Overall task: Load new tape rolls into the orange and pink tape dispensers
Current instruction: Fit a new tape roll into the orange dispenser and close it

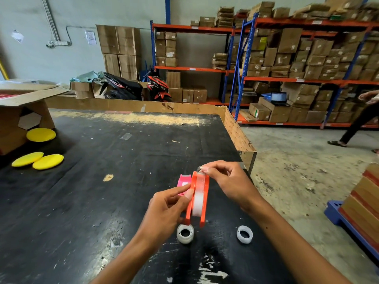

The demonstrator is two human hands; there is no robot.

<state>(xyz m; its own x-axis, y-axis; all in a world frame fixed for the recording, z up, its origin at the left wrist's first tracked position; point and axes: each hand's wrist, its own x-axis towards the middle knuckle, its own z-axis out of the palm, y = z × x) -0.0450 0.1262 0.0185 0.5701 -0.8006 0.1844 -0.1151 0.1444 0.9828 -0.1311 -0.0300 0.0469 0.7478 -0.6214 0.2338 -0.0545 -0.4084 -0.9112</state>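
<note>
The left hand [164, 208] grips the orange tape dispenser [198, 199] by its side, a clear tape roll [198, 198] seated inside, above the black table [102, 160]; the right hand [229, 181] pinches the tape end at its top; the pink tape dispenser [183, 182] lies just behind; two white rolls [185, 233] rest near the front edge.

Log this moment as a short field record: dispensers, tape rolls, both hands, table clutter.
orange plastic tape dispenser: held above the table, clear tape roll seated inside
pink plastic tape dispenser: on the table behind the orange one, mostly hidden; load state cannot be told
left hand: grips the orange dispenser's side
right hand: fingertips pinch at the dispenser's top end
small white rings: two, lying on the black worktable, apart
yellow round pads: three, at left by a cardboard box
</note>
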